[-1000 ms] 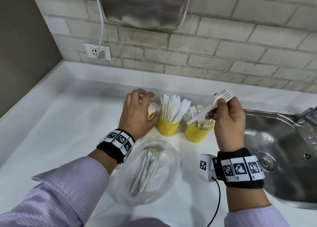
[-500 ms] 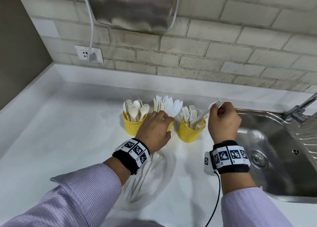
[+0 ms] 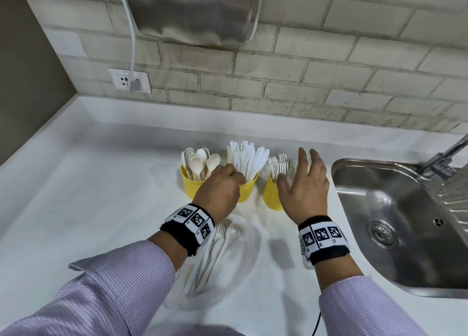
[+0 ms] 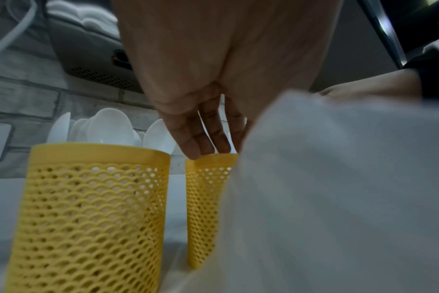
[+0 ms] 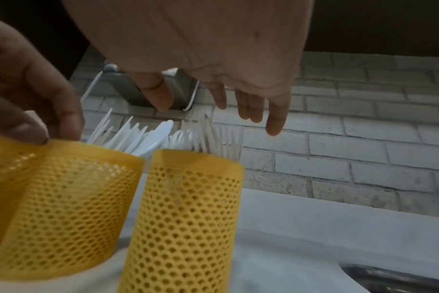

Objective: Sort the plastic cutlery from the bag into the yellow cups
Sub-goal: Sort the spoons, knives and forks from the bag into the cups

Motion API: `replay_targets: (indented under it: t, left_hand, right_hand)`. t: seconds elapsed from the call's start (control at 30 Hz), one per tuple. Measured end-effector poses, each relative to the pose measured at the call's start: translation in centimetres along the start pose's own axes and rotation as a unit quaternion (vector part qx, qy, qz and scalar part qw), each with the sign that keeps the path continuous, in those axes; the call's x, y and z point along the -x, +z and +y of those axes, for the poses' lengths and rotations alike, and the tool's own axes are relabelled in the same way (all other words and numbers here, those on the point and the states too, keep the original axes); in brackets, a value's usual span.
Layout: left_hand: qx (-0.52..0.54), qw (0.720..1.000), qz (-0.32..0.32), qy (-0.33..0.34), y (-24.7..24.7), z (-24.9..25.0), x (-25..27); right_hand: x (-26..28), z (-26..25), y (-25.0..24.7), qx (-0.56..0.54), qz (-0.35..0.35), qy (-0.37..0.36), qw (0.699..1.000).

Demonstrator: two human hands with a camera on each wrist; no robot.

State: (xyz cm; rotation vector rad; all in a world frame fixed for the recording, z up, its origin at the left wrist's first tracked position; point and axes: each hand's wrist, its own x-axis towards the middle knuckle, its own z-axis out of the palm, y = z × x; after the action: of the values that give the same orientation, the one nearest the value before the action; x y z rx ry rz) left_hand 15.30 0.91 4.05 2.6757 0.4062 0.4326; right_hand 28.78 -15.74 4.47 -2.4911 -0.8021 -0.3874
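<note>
Three yellow cups stand in a row on the white counter (image 3: pixel 76 209), near the back wall; the spoon cup (image 3: pixel 188 184) is at the left, the knife cup (image 3: pixel 249 187) in the middle, the fork cup (image 3: pixel 272 196) at the right, just beside the sink (image 3: pixel 395 234). All three cups have perforated mesh walls; each holds one kind of white plastic cutlery, handles down. The pieces in each cup overlap too much for an exact count; roughly eight spoon bowls show in the head view.

One clear plastic bag (image 3: pixel 228 264) lies flat on the counter in front of the cups, partly under the left wrist; several white pieces lie inside it, at least one of them a fork; their number cannot be told.

The left hand (image 3: pixel 219 191) is at the near rim of the knife cup; in the left wrist view its fingertips (image 4: pixel 193 152) touch that rim, fingers pointing down and held close together; nothing is seen held in it.

The right hand (image 3: pixel 304 183) hovers above the fork cup, fingers spread apart and straight, holding nothing; in the right wrist view its fingertips (image 5: pixel 273 126) are clear of the fork tines.

One socket (image 3: pixel 129 81) and one steel appliance (image 3: pixel 192 8) are mounted on the brick wall.
</note>
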Motion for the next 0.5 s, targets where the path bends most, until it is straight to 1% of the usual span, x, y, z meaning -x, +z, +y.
replay_targets:
  t: [0.13,0.17,0.23,0.3,0.4,0.5]
  left_hand:
    - [-0.006,1.0,0.004,0.005,-0.2,0.0,0.0]
    - [-0.008,1.0,0.004,0.007,-0.2,0.0,0.0]
    - [-0.012,1.0,0.005,0.009,-0.3,-0.1,-0.2]
    - [-0.018,1.0,-0.002,0.012,-0.5,-0.2,-0.3]
    - [-0.03,0.999,-0.014,0.021,-0.7,0.0,-0.4]
    - [-0.029,0.999,-0.004,0.024,-0.7,0.0,-0.3]
  right_hand:
    - [0.2,-0.1,1.3,0.042,-0.113,-0.018,0.993]
    - [0.0,0.0,1.4,0.048,-0.127,-0.019,0.991]
    - [-0.6,-0.1,1.1,0.053,-0.134,-0.012,0.989]
    - [-0.9,-0.1,0.8,0.049,-0.145,0.011,0.988]
    - [-0.8,0.5,1.0,0.0,-0.165,0.044,0.985]
    - [-0.7,1.1,1.4,-0.045,-0.153,0.037,0.986]
